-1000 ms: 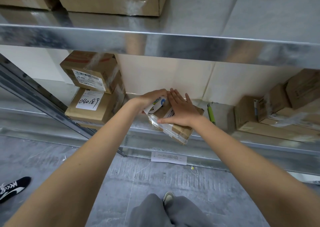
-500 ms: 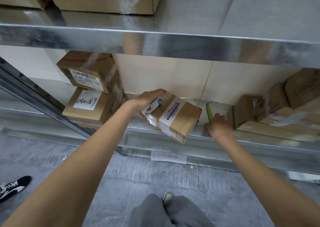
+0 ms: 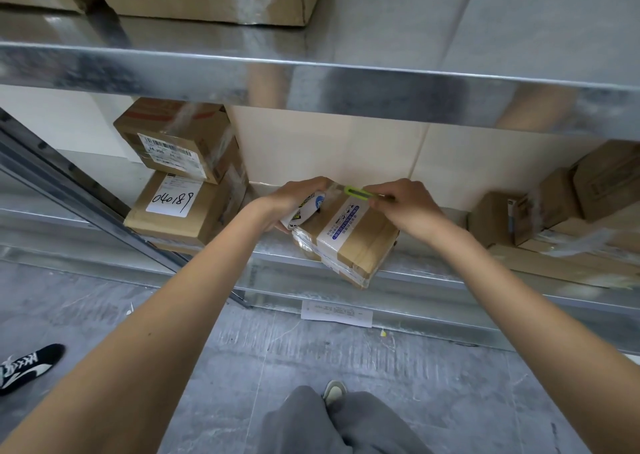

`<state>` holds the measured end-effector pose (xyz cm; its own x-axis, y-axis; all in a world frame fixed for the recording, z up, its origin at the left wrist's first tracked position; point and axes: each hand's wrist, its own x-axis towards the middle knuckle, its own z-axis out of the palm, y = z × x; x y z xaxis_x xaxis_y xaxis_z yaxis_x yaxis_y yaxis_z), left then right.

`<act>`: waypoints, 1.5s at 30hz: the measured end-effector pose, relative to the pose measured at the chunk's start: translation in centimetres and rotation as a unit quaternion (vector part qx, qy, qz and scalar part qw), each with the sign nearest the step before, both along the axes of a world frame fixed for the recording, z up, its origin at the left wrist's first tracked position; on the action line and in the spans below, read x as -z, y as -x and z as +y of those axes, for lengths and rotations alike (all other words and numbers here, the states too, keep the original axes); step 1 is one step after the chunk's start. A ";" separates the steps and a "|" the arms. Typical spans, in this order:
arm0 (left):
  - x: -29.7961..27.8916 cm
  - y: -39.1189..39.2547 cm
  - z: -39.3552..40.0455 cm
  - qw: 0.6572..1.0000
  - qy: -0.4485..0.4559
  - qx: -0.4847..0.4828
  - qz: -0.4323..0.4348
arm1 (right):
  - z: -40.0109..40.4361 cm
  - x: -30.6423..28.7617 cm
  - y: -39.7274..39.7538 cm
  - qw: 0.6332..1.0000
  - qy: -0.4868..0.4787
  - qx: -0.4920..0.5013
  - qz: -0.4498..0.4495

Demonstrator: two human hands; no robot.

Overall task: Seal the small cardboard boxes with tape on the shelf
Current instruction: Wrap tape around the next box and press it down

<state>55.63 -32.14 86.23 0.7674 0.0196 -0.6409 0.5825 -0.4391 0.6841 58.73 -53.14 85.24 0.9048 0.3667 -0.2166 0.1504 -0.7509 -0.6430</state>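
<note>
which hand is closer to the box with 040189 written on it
Left. The left hand, holding the tape roll, is just right of that box; the right hand is farther right.

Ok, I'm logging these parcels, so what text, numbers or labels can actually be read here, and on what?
"040189": handwritten on the white label of the lower stacked box.
Barcode label on the upper stacked box: print too small to read.
Blue-printed label on the small box: too blurred.
Tape roll markings: unreadable.
Paper slip on the shelf edge: too small.
</note>
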 end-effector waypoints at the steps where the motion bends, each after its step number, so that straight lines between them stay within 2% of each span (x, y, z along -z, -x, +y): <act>1: 0.0 0.0 0.0 1.000 0.001 -0.001 -0.001 | 0.6 0.0 0.0 1.000 0.010 -0.011 0.001; 5: 0.1 -0.1 0.0 1.000 -0.002 -0.004 -0.006 | 1.9 0.0 -0.4 0.998 0.035 -0.042 0.002; 19: 0.2 0.0 0.2 1.000 0.005 -0.010 -0.017 | 1.7 0.4 0.5 0.998 0.034 -0.037 0.030; 21: 0.2 0.1 0.2 1.000 0.010 -0.009 -0.018 | 0.3 0.3 0.6 1.000 0.022 -0.019 0.001; 23: 0.1 0.2 0.1 1.000 0.013 -0.011 -0.021 | -1.4 0.7 0.6 0.997 0.007 0.046 -0.060; 25: 0.2 0.3 0.1 0.999 0.019 -0.017 -0.031 | -3.3 2.3 0.6 0.986 0.062 0.106 -0.110; 28: 0.4 0.6 0.1 0.998 0.026 -0.025 -0.049 | -5.7 6.8 0.9 0.971 0.154 0.141 -0.113; 33: 1.8 2.0 0.9 0.993 0.015 -0.037 -0.114 | -7.0 11.9 1.3 0.950 0.258 0.068 -0.159; 36: 4.2 2.3 2.5 0.985 0.062 -0.078 -0.141 | -6.6 12.0 1.1 0.932 0.336 0.029 -0.132; 38: 2.5 2.9 0.8 0.974 0.062 -0.126 -0.178 | -6.0 11.0 0.6 0.932 0.347 0.030 -0.100; 39: 1.6 3.2 -0.1 0.965 0.069 -0.158 -0.196 | -5.5 9.9 0.3 0.946 0.308 0.048 -0.088; 41: 1.2 4.5 -0.8 0.948 0.115 -0.172 -0.243 | -4.1 6.7 -0.1 0.981 0.126 0.110 -0.099; 43: 1.0 4.9 -1.3 0.940 0.135 -0.161 -0.269 | -1.6 2.6 0.4 0.980 -0.086 0.142 -0.113; 45: 1.0 5.1 -1.7 0.938 0.144 -0.161 -0.270 | 1.1 -1.2 1.7 0.970 -0.206 0.106 -0.078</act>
<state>50.49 -33.80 85.27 0.9657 0.1925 -0.1742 0.1871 -0.0507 0.9810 57.07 -52.03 86.40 0.9791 0.1960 0.0548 0.1411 -0.4598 -0.8767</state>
